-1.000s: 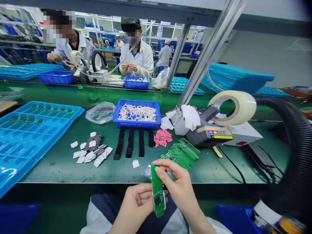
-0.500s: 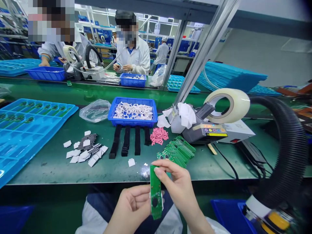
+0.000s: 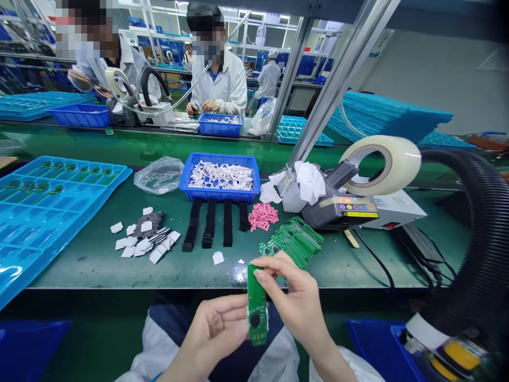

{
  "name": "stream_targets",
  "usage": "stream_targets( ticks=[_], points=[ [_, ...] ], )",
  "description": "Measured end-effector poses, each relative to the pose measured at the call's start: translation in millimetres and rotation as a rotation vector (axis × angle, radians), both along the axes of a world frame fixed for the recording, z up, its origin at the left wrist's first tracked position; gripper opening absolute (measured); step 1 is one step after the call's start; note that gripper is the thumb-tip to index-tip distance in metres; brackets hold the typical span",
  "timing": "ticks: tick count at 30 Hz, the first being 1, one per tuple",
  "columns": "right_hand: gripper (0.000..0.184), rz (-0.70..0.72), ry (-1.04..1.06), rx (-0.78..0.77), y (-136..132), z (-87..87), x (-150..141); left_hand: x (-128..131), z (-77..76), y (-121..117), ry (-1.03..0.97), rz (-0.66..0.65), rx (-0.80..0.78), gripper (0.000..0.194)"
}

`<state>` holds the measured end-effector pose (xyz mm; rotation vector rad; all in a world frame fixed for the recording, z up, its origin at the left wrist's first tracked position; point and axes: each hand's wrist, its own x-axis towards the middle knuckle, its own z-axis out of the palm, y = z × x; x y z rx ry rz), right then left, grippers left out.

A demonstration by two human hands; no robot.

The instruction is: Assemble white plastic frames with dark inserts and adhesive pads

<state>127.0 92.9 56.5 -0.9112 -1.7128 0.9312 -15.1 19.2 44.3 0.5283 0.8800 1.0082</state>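
Note:
A narrow green circuit board with a round black chip is held upright between both hands, just in front of the bench edge. My right hand pinches its upper end between thumb and fingers. Lower down, my left hand has its thumb and fingers closed at the board's left side. A bit of white shows at the board's edges, partly hidden behind it. Beyond my right hand lies a fanned stack of green circuit boards. A single white square pad rests on the bench.
A blue bin holds white plastic frames. Black strips, pink pieces and white-and-grey pads lie on the bench. A blue tray stands left; a tape dispenser and black hose right. Co-workers sit opposite.
The view has shifted slightly, so the bench sits a little higher and further right. Both hands keep hold of the board in nearly the same pose.

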Motion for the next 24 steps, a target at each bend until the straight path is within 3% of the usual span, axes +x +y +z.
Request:
stream_targets(
  ticks=[4,9,13,19,22,24],
  points=[
    [0.016,0.016,-0.092,0.154,-1,-2.9,-2,3,-7.8,4,0.137,0.046,-0.027,0.050],
    [0.015,0.020,-0.111,0.281,-1,-10.5,-11,-4,-20.9,9,0.168,0.053,0.038,0.047],
    [0.013,0.010,-0.093,0.292,6,-19.8,-25,-15,-28.3,13,0.265,0.060,0.064,0.041],
    [0.017,-0.012,-0.066,0.334,14,-36.1,-32,-25,-42.5,18,0.399,0.085,0.074,0.051],
    [0.031,-0.125,-0.062,0.278,20,-52.2,-23,-44,-38.9,32,0.458,0.094,0.047,0.045],
    [0.027,-0.258,-0.078,0.277,26,-66.7,-15,-66,-25.6,53,0.469,0.178,0.056,0.045]
  ],
)
